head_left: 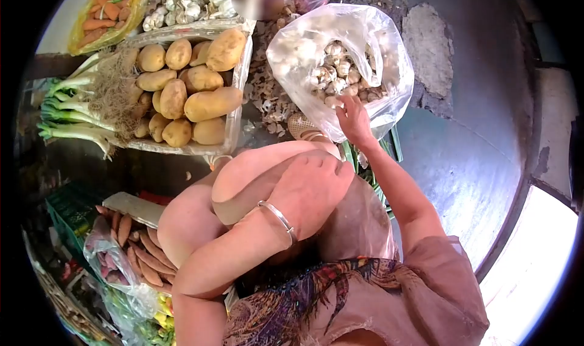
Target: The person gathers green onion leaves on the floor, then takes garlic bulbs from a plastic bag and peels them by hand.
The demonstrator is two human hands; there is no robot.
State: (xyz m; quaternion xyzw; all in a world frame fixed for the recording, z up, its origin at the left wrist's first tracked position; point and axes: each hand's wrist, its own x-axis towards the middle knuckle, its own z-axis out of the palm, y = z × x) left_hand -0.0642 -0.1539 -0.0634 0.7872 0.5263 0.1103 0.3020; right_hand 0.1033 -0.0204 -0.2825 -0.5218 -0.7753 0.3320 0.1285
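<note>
My right hand point(354, 119) reaches over the near side of a clear plastic bag point(292, 54). Its fingers are partly stretched out and apart, at the lower edge of the garlic bulbs point(336, 72) inside; I see no bulb gripped in them. Folds of the bag cover some of the garlic. My left hand point(313, 188), below a silver bracelet point(277, 219), lies over my bent knee. Its fingers bend down over the far side and their tips are hidden, so its grip cannot be made out.
A lined box of potatoes point(207, 78) stands left of the bag, with leeks point(91, 108) beside it. White garlic point(191, 2) and carrots point(106, 14) lie farther back. Garlic skins point(274, 105) litter the floor. Sweet potatoes point(149, 255) are at lower left.
</note>
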